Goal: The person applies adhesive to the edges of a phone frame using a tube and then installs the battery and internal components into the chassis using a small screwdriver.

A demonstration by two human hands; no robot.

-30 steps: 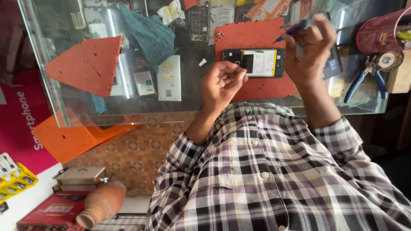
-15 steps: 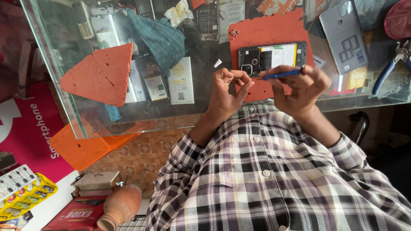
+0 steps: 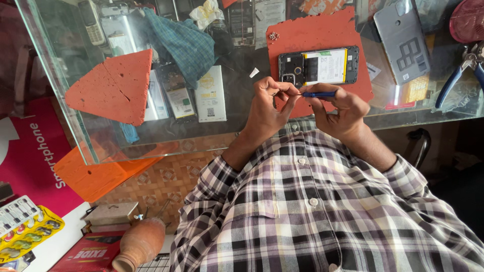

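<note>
Likely a phone repair shop. Glass counter point(image 3: 65, 75) over phone parts, opened phone point(image 3: 318, 66) on red mat point(image 3: 322, 32). Pliers point(image 3: 461, 73) nearby.

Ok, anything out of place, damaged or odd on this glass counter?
The phone on the red mat lies open, back removed, battery exposed; its grey back cover sits apart to the side. A triangular red mat piece has a crack and ragged edges. A blue checked cloth lies crumpled. Nothing spilled.
</note>
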